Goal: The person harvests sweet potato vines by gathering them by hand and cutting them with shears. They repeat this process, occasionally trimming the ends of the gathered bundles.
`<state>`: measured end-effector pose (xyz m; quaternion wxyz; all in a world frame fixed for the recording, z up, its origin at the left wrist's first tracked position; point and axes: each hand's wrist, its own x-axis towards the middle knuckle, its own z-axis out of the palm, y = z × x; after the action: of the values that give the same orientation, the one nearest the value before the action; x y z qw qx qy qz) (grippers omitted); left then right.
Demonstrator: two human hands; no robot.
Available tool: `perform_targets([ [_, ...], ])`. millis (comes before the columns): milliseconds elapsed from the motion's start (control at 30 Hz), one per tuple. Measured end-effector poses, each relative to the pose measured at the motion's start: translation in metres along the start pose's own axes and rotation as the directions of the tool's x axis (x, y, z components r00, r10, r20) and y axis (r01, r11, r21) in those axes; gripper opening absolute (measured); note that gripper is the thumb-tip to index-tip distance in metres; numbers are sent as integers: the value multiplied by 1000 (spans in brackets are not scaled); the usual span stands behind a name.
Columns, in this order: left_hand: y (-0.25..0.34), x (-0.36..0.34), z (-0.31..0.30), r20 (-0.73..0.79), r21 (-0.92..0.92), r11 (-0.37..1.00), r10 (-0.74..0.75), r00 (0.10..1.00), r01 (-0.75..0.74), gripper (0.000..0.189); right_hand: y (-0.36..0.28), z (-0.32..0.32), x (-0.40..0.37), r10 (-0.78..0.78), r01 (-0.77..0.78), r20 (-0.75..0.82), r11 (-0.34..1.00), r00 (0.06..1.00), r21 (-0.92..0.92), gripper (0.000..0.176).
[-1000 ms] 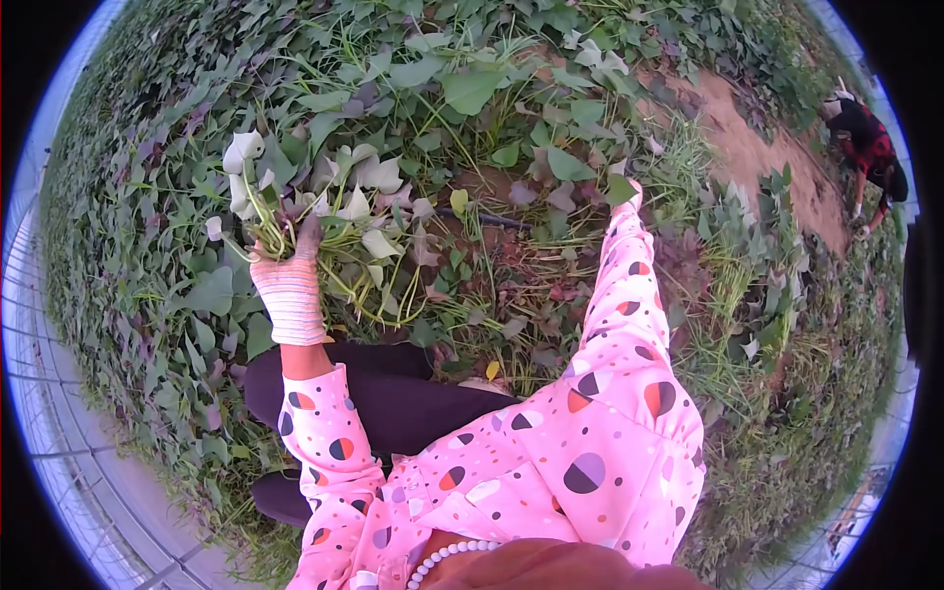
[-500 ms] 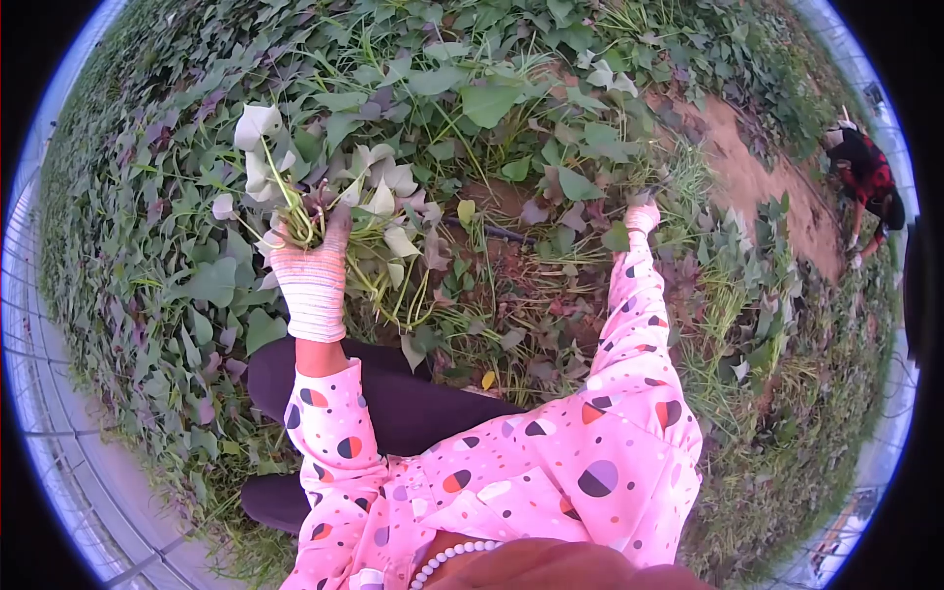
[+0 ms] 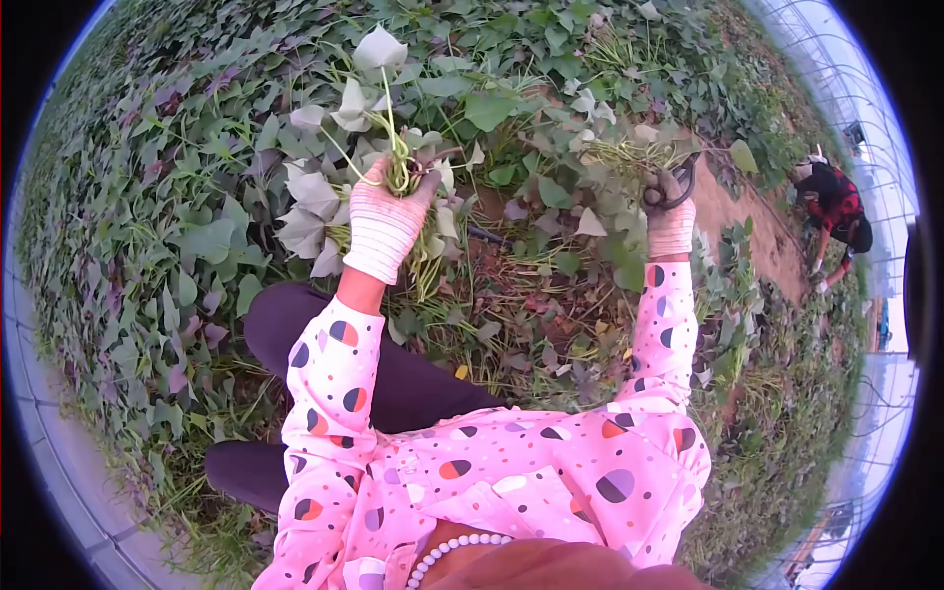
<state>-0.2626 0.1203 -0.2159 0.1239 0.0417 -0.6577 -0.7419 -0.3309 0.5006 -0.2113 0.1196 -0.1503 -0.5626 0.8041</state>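
Note:
My gloved left hand point(image 3: 388, 211) is closed round a bunch of cut leafy vines point(image 3: 401, 162); pale leaf undersides and stems stick out above and below it. On the right, my gloved right hand point(image 3: 671, 206) grips a dark curved tool point(image 3: 688, 182), which looks like scissors or a sickle handle; its blade is hidden. Vine stems and leaves point(image 3: 629, 155) lie against the right fingers and spread to their left, blurred in part. Whether these stems are held by the hand or the tool is unclear.
Dense leafy vines point(image 3: 197, 241) cover the ground at left and top. A strip of bare soil point(image 3: 733, 211) runs at right. Beyond it another person point(image 3: 836, 206) bends down. My dark-trousered knee point(image 3: 295, 324) is below my left hand. A dark hose point(image 3: 487, 235) lies between the hands.
My left hand has moved right and up with its bunch. My right hand has risen from the foliage, with stems and the dark tool now showing by it.

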Motion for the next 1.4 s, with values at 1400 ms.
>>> perform_targets([
  [1400,18,-47,-134,100,-548,836,31,994,30,39,77,261,-178,-309,672,817,730,487,-125,18],
])
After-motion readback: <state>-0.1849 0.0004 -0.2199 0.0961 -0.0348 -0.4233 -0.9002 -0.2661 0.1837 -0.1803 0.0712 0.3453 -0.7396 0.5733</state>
